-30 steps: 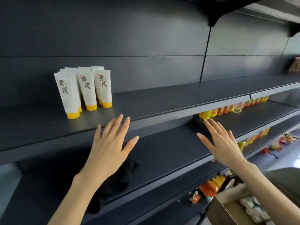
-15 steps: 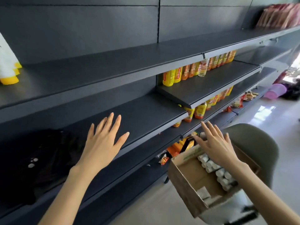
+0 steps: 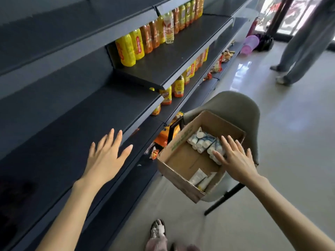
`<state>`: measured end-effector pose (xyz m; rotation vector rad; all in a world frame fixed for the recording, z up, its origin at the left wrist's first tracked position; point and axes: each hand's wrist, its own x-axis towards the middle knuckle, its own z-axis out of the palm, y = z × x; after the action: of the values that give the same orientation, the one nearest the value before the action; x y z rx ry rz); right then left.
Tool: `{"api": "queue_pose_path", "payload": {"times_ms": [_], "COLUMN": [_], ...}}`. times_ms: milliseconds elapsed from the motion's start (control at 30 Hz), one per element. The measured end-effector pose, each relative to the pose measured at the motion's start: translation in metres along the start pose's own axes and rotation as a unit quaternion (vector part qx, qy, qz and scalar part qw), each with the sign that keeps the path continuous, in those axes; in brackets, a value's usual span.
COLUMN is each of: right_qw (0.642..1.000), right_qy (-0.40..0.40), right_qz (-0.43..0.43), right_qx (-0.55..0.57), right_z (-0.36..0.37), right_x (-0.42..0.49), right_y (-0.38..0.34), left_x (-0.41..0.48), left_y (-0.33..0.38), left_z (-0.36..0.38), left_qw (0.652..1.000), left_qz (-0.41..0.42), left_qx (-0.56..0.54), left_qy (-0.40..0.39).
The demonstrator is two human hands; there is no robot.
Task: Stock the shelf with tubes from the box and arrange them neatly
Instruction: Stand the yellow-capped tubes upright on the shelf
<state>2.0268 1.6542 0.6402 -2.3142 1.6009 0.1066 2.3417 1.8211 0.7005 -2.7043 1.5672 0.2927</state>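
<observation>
The dark metal shelving (image 3: 63, 113) ran along the left of the cardboard box (image 3: 178, 178) and stretched far beyond it, with bare boards at the box's level and above. A grey-green chair (image 3: 233, 105) stood under the box and carried it; its curved back rose just behind the box. The box sat tilted on the seat with its top open and green print along its left wall. Far beyond the box and to its right stood another person's legs in loose grey trousers (image 3: 299, 51).

The left hand (image 3: 105, 158) hovered to the left of the box over a bare shelf board, palm down, fingers straight and spread, grasping nothing. The right hand (image 3: 237, 160) lay over the box's right side, fingers extended and released, its fingertips above the packed tubes (image 3: 201, 142). Whether they touched the tubes could not be told.

Those white-capped tubes stood crowded in the far right corner of the box, and a few more tubes (image 3: 198, 176) lay loose in its near corner. No tube showed on the visible boards.

Above and beyond the box, yellow and orange drink bottles (image 3: 137, 44) lined one shelf, with a clear bottle (image 3: 168, 28) among them. Orange packets (image 3: 164, 134) sat on the low shelf just left of the box. A pink basin (image 3: 251, 45) lay on the floor far beyond the box. A sandalled foot (image 3: 157, 230) showed on the floor nearer than the box
</observation>
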Motion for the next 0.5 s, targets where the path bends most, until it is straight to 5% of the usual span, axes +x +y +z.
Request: {"api": "queue_pose_path", "payload": {"times_ms": [500], "right_qw": [0.975], "right_qy": [-0.009], "right_qz": [0.161], "right_qx": [0.152], "right_z": [0.083], "right_x": [0.048], "right_y": [-0.010], "left_x": [0.143], "left_y": [0.042], "left_z": [0.057], "left_qw": [0.974], "left_qz": [0.186], "left_qx": [0.001], "left_qy": [-0.127]}}
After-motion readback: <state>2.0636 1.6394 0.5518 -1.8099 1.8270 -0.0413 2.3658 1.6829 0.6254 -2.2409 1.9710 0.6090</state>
